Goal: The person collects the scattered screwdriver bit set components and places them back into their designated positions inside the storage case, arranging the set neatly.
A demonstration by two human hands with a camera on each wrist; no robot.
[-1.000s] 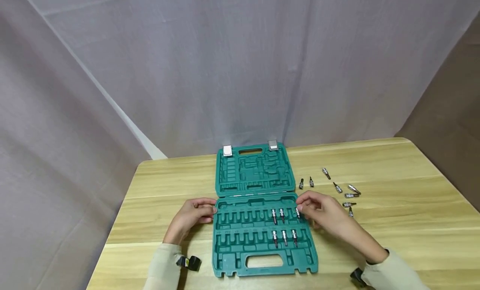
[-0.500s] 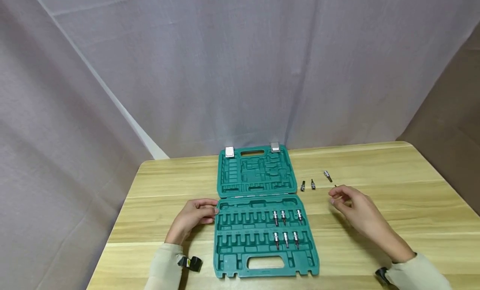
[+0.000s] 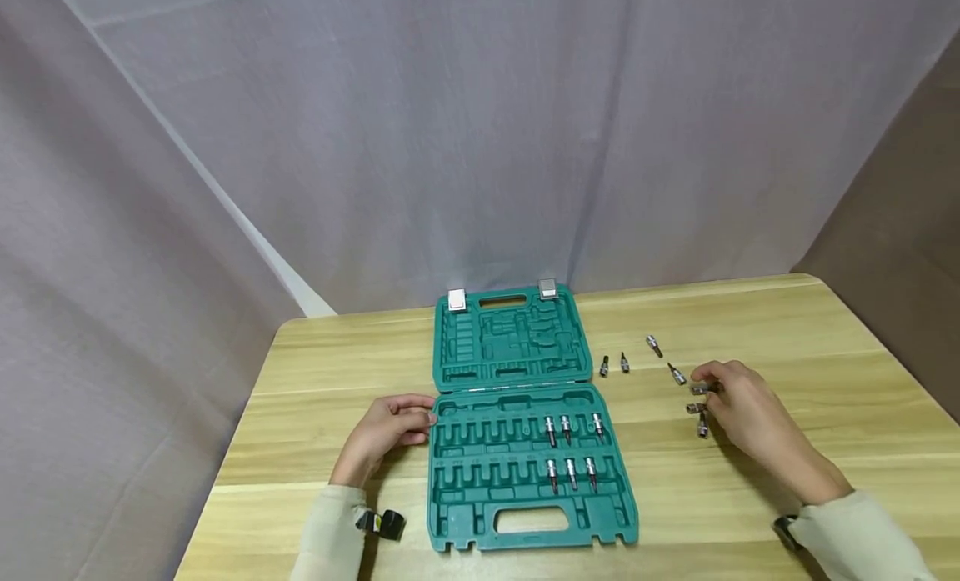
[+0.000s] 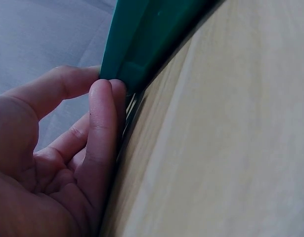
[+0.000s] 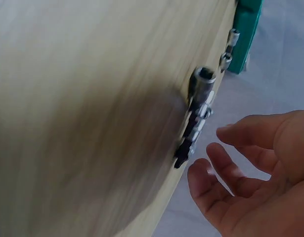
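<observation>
Now my green case (image 3: 525, 448) lies open on the counter (image 3: 787, 481) holding six bits (image 3: 570, 452); left hand (image 3: 386, 435) presses its edge, while my right hand (image 3: 738, 406), fingers relaxed, has left the case for the loose bits (image 3: 697, 408).

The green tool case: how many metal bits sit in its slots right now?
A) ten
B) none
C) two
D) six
D: the head view shows the open green tool case holding six metal bits, three in the upper row and three in the lower, while more loose bits lie on the table by the right hand.
</observation>
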